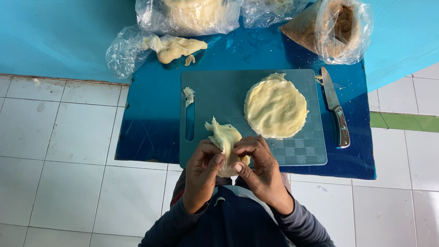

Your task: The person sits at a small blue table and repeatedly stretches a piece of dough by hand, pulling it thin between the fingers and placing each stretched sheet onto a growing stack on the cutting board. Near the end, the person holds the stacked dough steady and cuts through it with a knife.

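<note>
both hands grip one folded piece of pale dough (225, 142) just above the near edge of the grey-green cutting board (219, 91), close to the person's body. left hand (203, 171): fingers curled, thumb pressed onto the dough's lower left side. right hand (258, 167): fingers bent over the dough's right side, thumb tip on its front; both hands closed on it, pinching. dough's upper part sticks up w/ a ragged, crumpled edge. on the board, right of centre, lies a flat round stack of thin dough sheets (275, 107), apart from the hands. small dough scrap (189, 95) sits near the board's handle slot. board rests on a dark blue table (151, 128) standing on a white tiled floor (68, 174). a knife (336, 110) w/ metal handle lies on the table just right of the board, blade pointing away. at the far side: a lump of dough on an open clear plastic bag (171, 48), two more clear bags w/ pale contents (192, 16), and a bag of brown crumbs (334, 27).
</note>
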`<state>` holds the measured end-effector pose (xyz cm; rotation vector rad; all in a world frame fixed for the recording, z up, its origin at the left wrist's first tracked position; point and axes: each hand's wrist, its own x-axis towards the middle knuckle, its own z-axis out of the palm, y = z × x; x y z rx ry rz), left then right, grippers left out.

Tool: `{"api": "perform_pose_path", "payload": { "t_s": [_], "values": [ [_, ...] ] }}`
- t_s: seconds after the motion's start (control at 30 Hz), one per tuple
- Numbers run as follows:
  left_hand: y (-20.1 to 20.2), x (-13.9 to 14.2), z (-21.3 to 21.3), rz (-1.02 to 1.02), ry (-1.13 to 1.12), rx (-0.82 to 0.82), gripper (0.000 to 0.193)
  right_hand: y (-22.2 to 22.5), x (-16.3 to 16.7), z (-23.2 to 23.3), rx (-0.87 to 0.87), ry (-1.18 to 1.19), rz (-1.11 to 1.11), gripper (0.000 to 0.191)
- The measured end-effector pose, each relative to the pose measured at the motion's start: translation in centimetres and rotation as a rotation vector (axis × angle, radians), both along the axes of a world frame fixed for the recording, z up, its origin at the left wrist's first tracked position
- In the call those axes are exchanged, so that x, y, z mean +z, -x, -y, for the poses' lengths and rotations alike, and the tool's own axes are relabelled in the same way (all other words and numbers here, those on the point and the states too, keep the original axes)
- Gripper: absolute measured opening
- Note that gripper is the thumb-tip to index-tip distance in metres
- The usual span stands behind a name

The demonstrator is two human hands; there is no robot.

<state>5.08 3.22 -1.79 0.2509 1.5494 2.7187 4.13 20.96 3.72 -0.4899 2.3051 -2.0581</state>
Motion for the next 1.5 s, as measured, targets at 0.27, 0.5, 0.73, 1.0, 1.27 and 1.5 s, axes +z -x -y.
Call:
{"api": "perform_pose_path", "payload": {
  "t_s": [0.27,0.5,0.73,1.0,1.27,1.5],
  "values": [
    [-0.1,1.0,0.0,-0.089,0.176,-0.006,0.016,-0.2,1.6,1.3,-0.139,-0.223,-0.206,0.027],
    [-0.4,0.0,0.2,-0.08,0.175,-0.002,0.016,-0.2,0.1,0.7,-0.043,0.093,0.012,0.011],
    [-0.3,-0.8,0.8,-0.026,0.045,0.09,0.016,0.6,-2.3,-0.1,-0.113,0.407,0.344,0.006],
    [-0.9,0.0,1.7,-0.138,0.205,0.062,0.021,0.5,-0.7,0.6,0.036,0.425,0.4,0.034],
    [-0.1,-0.8,0.8,-0.21,0.324,0.21,0.032,-0.1,-2.4,1.7,-0.036,0.204,0.085,0.008],
    [-0.2,-0.8,2.0,-0.163,0.162,0.341,0.026,0.8,-2.1,0.2,-0.046,0.767,0.358,0.013]
  ]
}}
